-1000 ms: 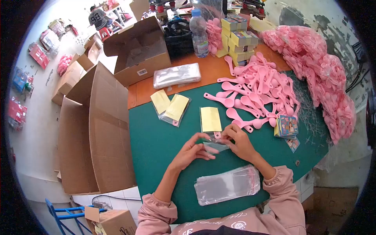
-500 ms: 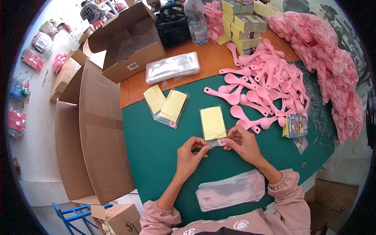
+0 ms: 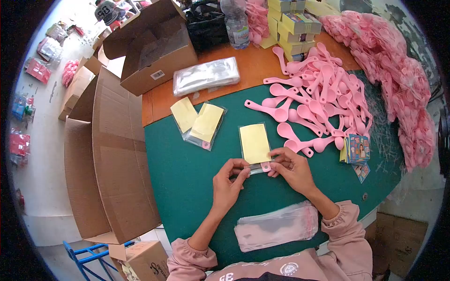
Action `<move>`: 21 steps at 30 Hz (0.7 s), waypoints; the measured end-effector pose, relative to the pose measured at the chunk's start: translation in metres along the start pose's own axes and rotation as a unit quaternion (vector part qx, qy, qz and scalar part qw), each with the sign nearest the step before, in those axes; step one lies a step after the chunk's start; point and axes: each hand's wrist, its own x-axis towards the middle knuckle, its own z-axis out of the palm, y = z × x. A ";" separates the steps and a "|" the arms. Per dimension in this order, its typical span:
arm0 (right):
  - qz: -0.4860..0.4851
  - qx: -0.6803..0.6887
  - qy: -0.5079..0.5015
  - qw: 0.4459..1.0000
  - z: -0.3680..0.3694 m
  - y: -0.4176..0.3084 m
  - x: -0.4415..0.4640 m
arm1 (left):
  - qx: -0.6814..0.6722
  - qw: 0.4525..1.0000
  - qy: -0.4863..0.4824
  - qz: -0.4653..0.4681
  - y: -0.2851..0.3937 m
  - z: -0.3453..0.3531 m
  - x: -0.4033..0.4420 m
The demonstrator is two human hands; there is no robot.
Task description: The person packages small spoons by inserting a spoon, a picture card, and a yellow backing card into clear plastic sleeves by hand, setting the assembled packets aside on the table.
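Between my hands lies a clear plastic bag (image 3: 256, 169) with a yellow card (image 3: 254, 144) inside. The pink handle end of a spoon (image 3: 266, 166) shows at its near edge; the rest is hidden under the card. My left hand (image 3: 229, 185) pinches the left corner of that edge, thumb against fingers. At the right corner, my right hand (image 3: 291, 172) is closed on the bag beside the spoon handle. Two similar packed bags (image 3: 206, 124) overlap to the left. Nearer my body is a stack of flat clear bags (image 3: 276, 227).
Pink spoons (image 3: 323, 96) are heaped at the right, beside printed cards (image 3: 357, 149). Behind stand card bundles (image 3: 297, 28), a water bottle (image 3: 236, 25) and a plastic-wrapped pack (image 3: 206, 76). Cardboard boxes (image 3: 119, 159) border the left side; a large bag of spoons (image 3: 386, 70) borders the right.
My fingers have shifted slightly along the bag's near edge, and its clear flap now lies flatter between them. Both hands keep hold. The view has tilted a little.
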 end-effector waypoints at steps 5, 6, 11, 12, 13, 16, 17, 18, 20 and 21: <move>-0.015 -0.033 0.011 0.999 -0.001 -0.007 -0.004 | 0.038 0.999 0.000 0.011 0.002 -0.003 0.003; -0.022 -0.121 0.028 0.992 -0.005 -0.016 -0.007 | 0.037 0.999 0.000 0.011 0.002 -0.008 0.004; -0.224 -0.532 0.142 0.804 -0.056 -0.028 -0.005 | 0.287 0.927 0.113 0.214 0.000 -0.054 0.021; -0.215 -0.568 0.110 0.787 -0.072 -0.021 -0.006 | 0.457 0.834 0.172 0.256 0.013 -0.052 0.014; -0.210 -0.604 0.079 0.765 -0.084 -0.017 -0.004 | 0.605 0.705 0.225 0.294 0.028 -0.051 0.007; -0.228 -0.604 0.074 0.760 -0.087 -0.017 -0.004 | 0.445 0.855 -0.001 0.266 0.049 -0.012 -0.022; -0.227 -0.605 0.071 0.760 -0.088 -0.018 -0.005 | 0.369 0.888 -0.136 0.239 0.046 0.005 -0.034; -0.214 -0.627 0.070 0.746 -0.089 -0.019 -0.005 | 0.283 0.898 -0.265 0.208 0.043 0.023 -0.046; -0.207 -0.651 0.065 0.727 -0.088 -0.023 -0.005 | 0.332 0.869 -0.258 0.261 0.028 0.051 -0.059; -0.206 -0.654 0.074 0.724 -0.086 -0.026 -0.009 | 0.329 0.871 -0.253 0.261 0.022 0.054 -0.060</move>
